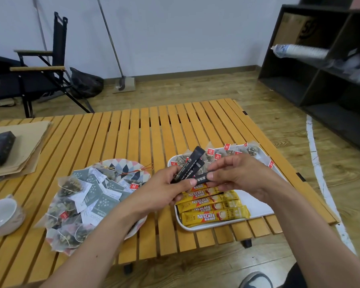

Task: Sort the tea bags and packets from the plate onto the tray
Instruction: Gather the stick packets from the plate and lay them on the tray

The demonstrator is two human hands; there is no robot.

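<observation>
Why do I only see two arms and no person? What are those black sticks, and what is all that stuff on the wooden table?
There is no machine here. The camera sits on a person's head and looks down, so you see only their arms, as if through their eyes. This is the only picture.

The left hand holds a small bunch of black stick packets, and the right hand pinches the end of one. I cannot read what is inside them.

Under the hands is a slatted wooden table. On its left side, a patterned plate is piled with tea bags. On the right, a white tray holds a row of yellow Nescafe sticks and, at its far end, red-tagged tea bags. A white bowl stands at the left edge.
</observation>
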